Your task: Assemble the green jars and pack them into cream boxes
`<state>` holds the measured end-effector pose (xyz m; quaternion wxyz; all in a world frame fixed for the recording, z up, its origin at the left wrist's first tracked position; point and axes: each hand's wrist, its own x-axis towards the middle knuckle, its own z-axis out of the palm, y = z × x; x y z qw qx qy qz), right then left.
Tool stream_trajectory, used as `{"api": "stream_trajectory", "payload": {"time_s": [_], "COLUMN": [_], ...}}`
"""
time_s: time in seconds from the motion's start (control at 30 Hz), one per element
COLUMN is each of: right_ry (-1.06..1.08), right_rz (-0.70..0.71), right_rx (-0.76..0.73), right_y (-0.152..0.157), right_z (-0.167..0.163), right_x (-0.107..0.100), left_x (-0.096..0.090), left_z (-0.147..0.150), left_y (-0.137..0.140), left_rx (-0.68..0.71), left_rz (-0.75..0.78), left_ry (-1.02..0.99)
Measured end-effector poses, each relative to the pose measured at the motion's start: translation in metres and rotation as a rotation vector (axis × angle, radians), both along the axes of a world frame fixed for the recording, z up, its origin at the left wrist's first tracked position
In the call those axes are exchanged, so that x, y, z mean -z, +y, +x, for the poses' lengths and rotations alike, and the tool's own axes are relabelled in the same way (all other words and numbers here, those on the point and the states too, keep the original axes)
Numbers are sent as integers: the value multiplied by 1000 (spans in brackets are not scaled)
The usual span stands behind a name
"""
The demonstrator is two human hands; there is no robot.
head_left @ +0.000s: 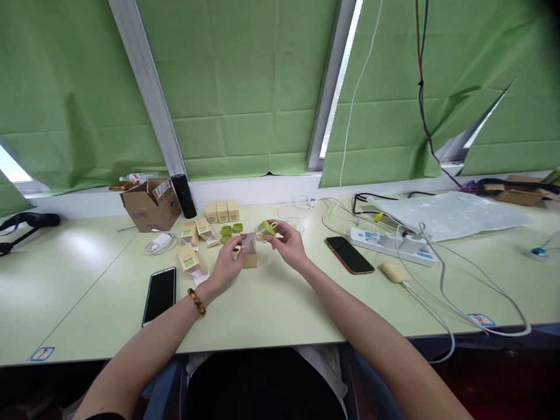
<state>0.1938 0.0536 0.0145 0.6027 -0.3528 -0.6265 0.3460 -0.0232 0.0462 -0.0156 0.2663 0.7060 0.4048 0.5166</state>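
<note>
At the Pale Table [289, 309], Pinched Two-Handed

Pinched green item [265, 230], loop [273, 225] pointing right, in right hand [287, 243], just above small upright carton [251, 261], gripped in left hand [227, 263]. Couldn't tell item's long axis; found labels [188, 263] too small to read.

Small boxes [222, 212] sit between carton [147, 211] and power strip [394, 247].

I hold the small green item [266, 229] in my right hand [286, 244], lifted above the table [289, 309]; it has a yellow-green loop, and perhaps a clear wrapping, but this is too small to tell surely. Just below it is the small tan box [250, 261], its pale-inside flap raised at my left hand [226, 263].
</note>
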Motion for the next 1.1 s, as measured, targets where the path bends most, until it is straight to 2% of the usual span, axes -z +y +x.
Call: {"api": "stream_trajectory", "payload": {"time_s": [0.1, 0.2, 0.33, 0.47, 0.6, 0.77, 0.87, 1.1], "right_ry": [114, 69, -156, -284, -379, -614, -738, -740], "right_rz": [-2, -15, 34, 83, 151, 294, 323, 335], "right_rx": [-135, -191, -109, -33, -12, 17, 48, 22], "right_y": [-14, -25, -31, -24, -17, -18, -19, -21], "right_z": [-12, -22, -24, -14, -2, 1, -1, -5], "right_x": [-2, 0, 2, 1, -1, 1, 2, 2], "left_x": [-2, -8, -12, -10, -5, -2, -1, 1], "left_z": [5, 10, 12, 9, 8, 9, 8, 8], "left_y": [-8, -17, -22, -16, -11, -8, -7, -6], "left_rx": [29, 52, 65, 50, 25, 25, 18, 27], "left_rz": [12, 44, 83, 20, -24, -25, -36, -18], "left_ry": [16, 55, 83, 43, -23, -8, 8, 25]}}
